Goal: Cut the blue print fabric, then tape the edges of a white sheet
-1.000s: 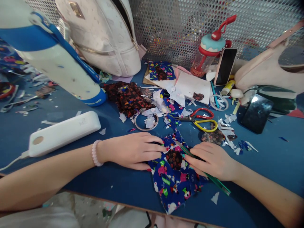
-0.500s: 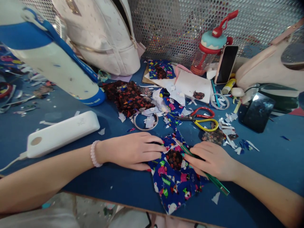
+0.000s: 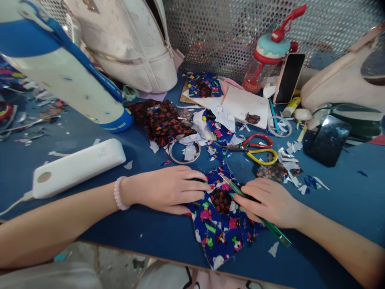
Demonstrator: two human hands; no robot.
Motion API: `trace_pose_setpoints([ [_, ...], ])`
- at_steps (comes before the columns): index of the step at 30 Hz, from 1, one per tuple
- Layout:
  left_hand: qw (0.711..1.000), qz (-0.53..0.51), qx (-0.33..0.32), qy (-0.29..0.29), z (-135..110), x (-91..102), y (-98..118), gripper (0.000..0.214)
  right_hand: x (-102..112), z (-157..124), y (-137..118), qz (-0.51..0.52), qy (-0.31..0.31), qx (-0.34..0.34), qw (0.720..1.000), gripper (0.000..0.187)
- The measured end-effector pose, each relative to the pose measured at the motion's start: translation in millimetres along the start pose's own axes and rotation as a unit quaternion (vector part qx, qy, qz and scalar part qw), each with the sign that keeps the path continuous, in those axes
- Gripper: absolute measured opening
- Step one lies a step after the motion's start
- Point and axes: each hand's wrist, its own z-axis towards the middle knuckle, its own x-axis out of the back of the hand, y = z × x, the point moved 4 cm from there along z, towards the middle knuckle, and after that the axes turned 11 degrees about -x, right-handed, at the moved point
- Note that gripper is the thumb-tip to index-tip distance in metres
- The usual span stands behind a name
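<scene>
The blue printed fabric (image 3: 219, 237) lies on the near part of the blue table (image 3: 345, 200), its near corner close to the table edge. On its middle sits a small dark floral patch (image 3: 221, 199), and this patch lies directly between the two hands: just right of the left hand's fingertips and just left of the right hand's.

The left hand (image 3: 167, 189) is flat, palm down, with fingers stretched out together. It grips nothing and presses on the fabric's left edge. A pale bead bracelet (image 3: 118, 193) sits at its wrist.

The right hand (image 3: 270, 200) has its fingers curled over a green pencil (image 3: 275, 233), holding it down across the fabric. It may be some other slim stick, as the tip is too small to tell. Its long axis runs diagonally, from far left beside the patch's far right edge to near right past the wrist. Both hands reach about equally close to the patch.

The fabric is deep blue with bright cartoon figures, and its edges are ragged. Farther off lie red-and-yellow scissors (image 3: 255, 150) and a tape ring (image 3: 184, 152).
</scene>
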Motion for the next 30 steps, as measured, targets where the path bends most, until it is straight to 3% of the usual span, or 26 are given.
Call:
trace_pose_setpoints([
  [10,1.000,0.021,0.019,0.008,-0.9,-1.9,-1.7,0.035,0.9,-0.9,0.1,-0.006,0.008,0.003,1.000,0.018],
  [15,0.986,0.106,0.121,0.038,-2.6,3.0,-11.5,0.044,1.6,-1.1,-0.3,-0.013,0.012,-0.002,1.000,0.017],
  [20,0.963,0.167,0.210,0.024,-3.6,0.5,-22.6,0.039,1.3,-0.4,-1.9,-0.019,0.012,0.005,1.000,0.018],
  [30,0.970,0.142,0.197,-0.009,6.2,-3.8,-29.3,0.045,0.3,0.3,-4.5,-0.032,0.021,0.013,0.999,0.018],
])
